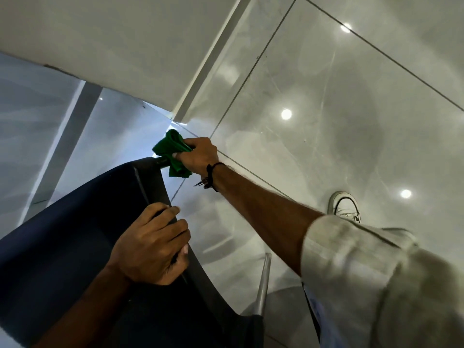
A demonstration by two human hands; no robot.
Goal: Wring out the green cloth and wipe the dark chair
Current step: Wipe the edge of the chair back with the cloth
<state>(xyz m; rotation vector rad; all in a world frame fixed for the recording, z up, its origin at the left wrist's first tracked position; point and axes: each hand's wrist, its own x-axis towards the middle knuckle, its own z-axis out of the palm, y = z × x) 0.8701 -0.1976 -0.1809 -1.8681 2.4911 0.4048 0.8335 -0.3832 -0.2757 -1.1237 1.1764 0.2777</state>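
Head view: your right hand (pixel 199 154) is clamping the cloth (pixel 173 156) against the chair (pixel 75 222) corner, while your left hand (pixel 153 241), nearer you, is gripping its edge. If the left grip is slackening, the chair could be sliding on the glossy floor (pixel 326 109). A wall (pixel 113 46) is standing just beyond the cloth.
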